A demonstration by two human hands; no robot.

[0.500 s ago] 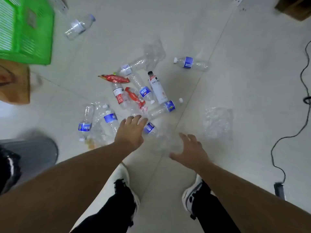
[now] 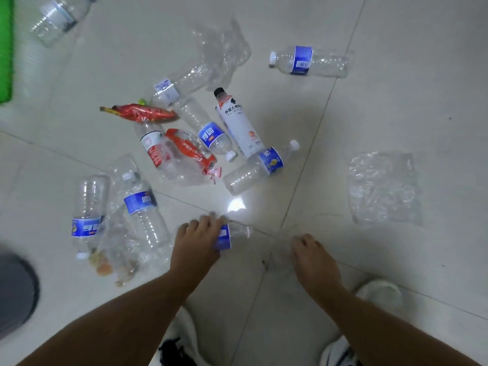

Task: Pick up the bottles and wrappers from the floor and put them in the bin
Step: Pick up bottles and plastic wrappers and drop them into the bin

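Note:
Several clear plastic bottles with blue labels lie scattered on the pale tiled floor. My left hand (image 2: 196, 244) rests over a small blue-label bottle (image 2: 232, 236), fingers curled around its body. My right hand (image 2: 314, 262) is down near the floor, fingertips at a blurred clear wrapper (image 2: 277, 256); whether it grips the wrapper is unclear. Ahead lie a white bottle with a black cap (image 2: 239, 125), a red foil wrapper (image 2: 140, 112), a crushed red-label bottle (image 2: 169, 157) and a red torn wrapper (image 2: 192, 151). A clear plastic bag (image 2: 383, 188) lies to the right.
The rim of a grey round bin (image 2: 15, 294) shows at the lower left. A green crate (image 2: 5, 48) edges the upper left. More bottles lie far left (image 2: 58, 17) and far right (image 2: 309, 60). My white shoes (image 2: 380, 294) stand below my arms.
The view has dropped closer to the floor. My left hand has come down onto the small blue-label bottle. My right hand has lowered toward the clear wrapper.

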